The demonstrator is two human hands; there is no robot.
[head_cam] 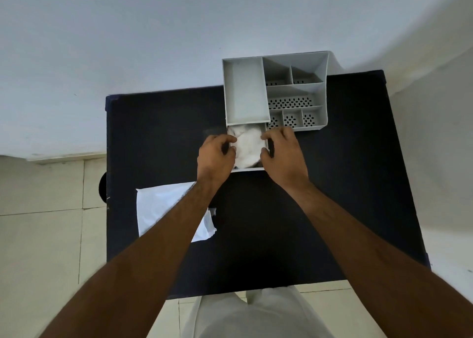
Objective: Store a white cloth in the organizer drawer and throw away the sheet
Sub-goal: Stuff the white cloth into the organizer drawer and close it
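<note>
A grey organizer (244, 92) stands at the far edge of the black table (332, 184). Its drawer (249, 169) is pulled out toward me, and a white cloth (248, 145) lies bunched inside it. My left hand (216, 158) rests at the drawer's left side, fingers curled on the cloth's edge. On the drawer's right side my right hand (282, 154) does the same, fingertips pressing the cloth. A white sheet (156, 204) lies flat on the table's left part, partly hidden under my left forearm.
The organizer has several small compartments (291, 102) with perforated floors on its right half. A white wall rises behind the table. A tiled floor (46, 235) shows to the left, with a dark round object (103, 189) at the table's left edge.
</note>
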